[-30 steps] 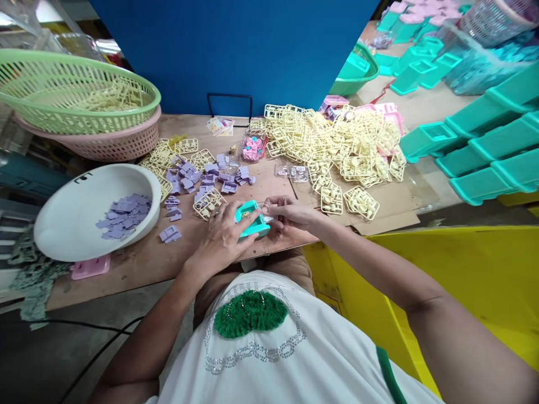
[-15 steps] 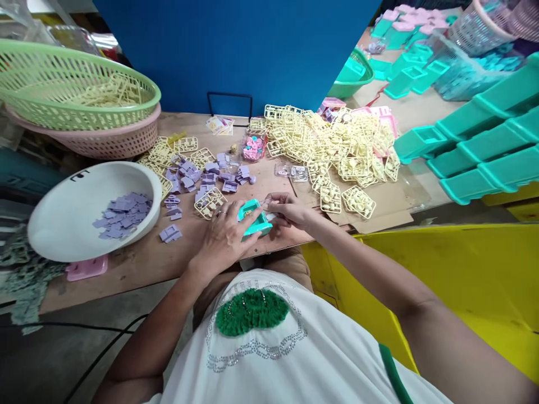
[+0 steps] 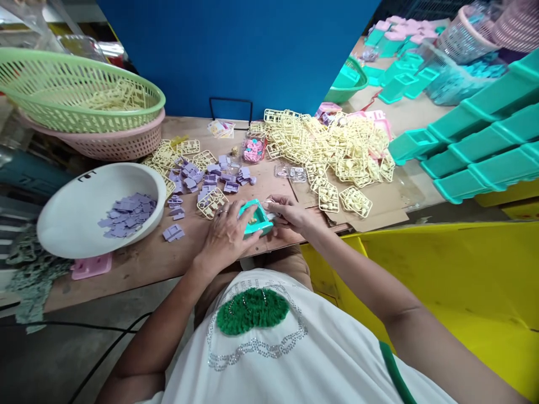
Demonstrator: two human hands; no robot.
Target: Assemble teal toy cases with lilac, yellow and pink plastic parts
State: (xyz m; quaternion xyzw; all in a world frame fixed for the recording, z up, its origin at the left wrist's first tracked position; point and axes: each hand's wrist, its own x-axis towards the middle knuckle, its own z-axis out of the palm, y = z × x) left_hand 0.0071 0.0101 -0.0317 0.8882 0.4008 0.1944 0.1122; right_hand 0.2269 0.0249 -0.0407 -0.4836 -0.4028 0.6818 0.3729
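A small turquoise plastic box (image 3: 264, 227) sits at the table's front edge with its open side up. Small yellowish bits show inside it. My left hand (image 3: 227, 227) is wrapped over the box's left side, holding it steady. At its right side, my right hand (image 3: 288, 213) pinches a small pale, clear-looking piece, too small to name, close against the box's rim. Just left of the box lies a cream plastic parts frame (image 3: 211, 203). Behind it are scattered lilac plastic pieces (image 3: 189, 174).
A white bowl (image 3: 54, 230) with lilac pieces stands at left, under stacked green (image 3: 50, 118) and pink baskets. Cream parts frames (image 3: 328, 146) are heaped behind my right hand. Stacked turquoise boxes (image 3: 484, 134) stand at right. A blue panel (image 3: 236, 50) rises at the back.
The view has shifted slightly. The turquoise box has tilted a little, so more of its inside shows. Both hands stay on or beside it.
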